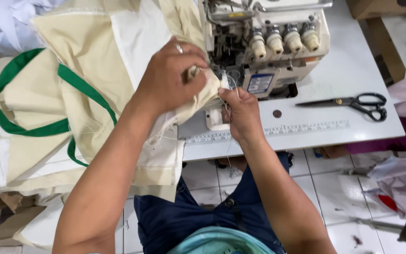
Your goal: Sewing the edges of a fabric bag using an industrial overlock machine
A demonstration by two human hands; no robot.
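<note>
My left hand point(167, 77), with a ring on one finger, grips a bunched fold of cream fabric point(95, 51) and holds it against the front of a white overlock sewing machine point(271, 42). My right hand point(241, 112) pinches the edge of the same fabric and loose threads just below the machine's needle area. The cream fabric spreads to the left over the table and hangs over its front edge. A green strap point(78, 84) is sewn onto it in loops.
Black-handled scissors point(353, 102) lie on the white table point(353, 66) to the right of the machine. A printed ruler strip point(306, 128) runs along the table's front edge. Piles of pale cloth point(400, 183) lie on the tiled floor at right.
</note>
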